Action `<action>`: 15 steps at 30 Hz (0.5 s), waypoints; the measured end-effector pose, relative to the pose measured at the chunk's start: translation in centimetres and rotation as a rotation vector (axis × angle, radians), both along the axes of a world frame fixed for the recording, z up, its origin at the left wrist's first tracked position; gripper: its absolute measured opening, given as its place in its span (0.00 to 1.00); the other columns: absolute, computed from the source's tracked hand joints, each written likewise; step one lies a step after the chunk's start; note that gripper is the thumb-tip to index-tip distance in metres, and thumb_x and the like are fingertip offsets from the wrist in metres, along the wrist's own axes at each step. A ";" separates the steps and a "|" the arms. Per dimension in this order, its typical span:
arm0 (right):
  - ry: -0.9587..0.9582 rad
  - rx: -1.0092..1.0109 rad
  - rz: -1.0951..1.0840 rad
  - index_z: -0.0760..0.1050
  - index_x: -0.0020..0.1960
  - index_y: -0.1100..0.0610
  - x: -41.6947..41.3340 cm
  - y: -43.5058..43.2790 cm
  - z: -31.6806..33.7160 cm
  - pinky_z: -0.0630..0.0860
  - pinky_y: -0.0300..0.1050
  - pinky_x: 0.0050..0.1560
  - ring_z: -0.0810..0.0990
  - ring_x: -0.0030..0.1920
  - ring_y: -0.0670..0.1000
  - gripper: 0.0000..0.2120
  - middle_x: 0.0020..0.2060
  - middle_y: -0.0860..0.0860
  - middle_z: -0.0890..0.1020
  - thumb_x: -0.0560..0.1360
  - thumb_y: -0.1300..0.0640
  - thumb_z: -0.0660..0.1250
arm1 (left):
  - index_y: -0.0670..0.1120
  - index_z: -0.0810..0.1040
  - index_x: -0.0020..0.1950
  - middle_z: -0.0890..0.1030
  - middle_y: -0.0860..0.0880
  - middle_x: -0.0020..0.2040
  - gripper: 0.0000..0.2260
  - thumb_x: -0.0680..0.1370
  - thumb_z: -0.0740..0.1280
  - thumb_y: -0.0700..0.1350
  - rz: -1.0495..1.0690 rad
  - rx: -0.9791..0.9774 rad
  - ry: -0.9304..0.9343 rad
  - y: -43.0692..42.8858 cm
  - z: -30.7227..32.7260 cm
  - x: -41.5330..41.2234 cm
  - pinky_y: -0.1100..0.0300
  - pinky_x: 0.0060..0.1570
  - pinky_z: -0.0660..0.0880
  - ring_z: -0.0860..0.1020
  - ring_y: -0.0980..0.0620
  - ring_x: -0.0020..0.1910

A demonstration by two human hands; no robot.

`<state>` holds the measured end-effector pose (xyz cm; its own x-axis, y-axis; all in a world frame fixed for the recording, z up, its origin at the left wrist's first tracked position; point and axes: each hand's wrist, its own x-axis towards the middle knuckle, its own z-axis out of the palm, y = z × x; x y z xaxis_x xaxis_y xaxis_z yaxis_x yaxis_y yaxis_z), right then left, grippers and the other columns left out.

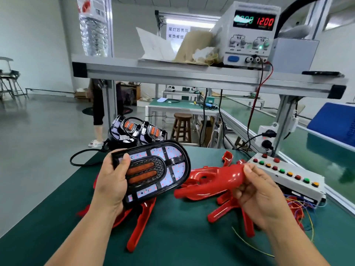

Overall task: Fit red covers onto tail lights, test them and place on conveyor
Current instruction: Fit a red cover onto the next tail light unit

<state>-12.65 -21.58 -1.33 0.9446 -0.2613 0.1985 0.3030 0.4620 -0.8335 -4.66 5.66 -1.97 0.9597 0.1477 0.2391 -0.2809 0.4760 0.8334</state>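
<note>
The left hand (113,181) is gripping a black tail light (155,169) by its near end. The thumb is lying across the front face and the fingers are curling behind the housing, so the lamp is tilting up above the counter (182,237). The right hand (263,196) is pinching a glossy red cover (217,179) at one end between the thumb and the curled fingers, and is holding it in the air just beside the right edge of the tail light. I cannot tell if the two parts are touching. Under and around both hands, loose red covers (140,225) are lying scattered on the green mat of the counter. At the far edge of the counter, two other tail lights (138,131) are standing side by side with a black cable next to them. To the right, a white button box (288,173) with red, green and yellow buttons is sitting near the counter edge, with thin coloured wires (303,214) coming out at its near end. Beyond it, the green conveyor (317,150) is running along the right side. On the shelf (192,73) above, a power supply (249,33) is showing 12.00 in red digits.
</note>
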 end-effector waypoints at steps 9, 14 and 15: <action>0.123 0.009 0.028 0.75 0.44 0.61 0.7 3.2 -0.8 0.77 0.35 0.26 0.74 0.25 0.44 0.06 0.29 0.54 0.76 0.72 0.57 0.66 | 0.47 0.74 0.57 0.85 0.37 0.50 0.06 0.84 0.59 0.43 -0.201 0.048 0.014 -3.7 -0.6 -1.1 0.42 0.38 0.81 0.84 0.35 0.46; 0.238 -0.115 -0.131 0.73 0.42 0.62 1.0 3.6 -1.5 0.76 0.35 0.26 0.73 0.25 0.44 0.09 0.30 0.54 0.74 0.80 0.61 0.62 | 0.51 0.77 0.52 0.85 0.39 0.48 0.07 0.83 0.60 0.41 -0.189 0.085 -0.056 -4.6 -0.7 -1.8 0.46 0.36 0.82 0.85 0.38 0.44; 0.261 -0.119 -0.156 0.73 0.42 0.62 1.0 3.7 -1.6 0.76 0.35 0.26 0.74 0.25 0.44 0.09 0.31 0.54 0.74 0.81 0.61 0.62 | 0.51 0.77 0.52 0.85 0.40 0.48 0.07 0.82 0.60 0.41 -0.182 0.082 -0.057 -4.8 -0.8 -1.9 0.46 0.36 0.82 0.85 0.38 0.43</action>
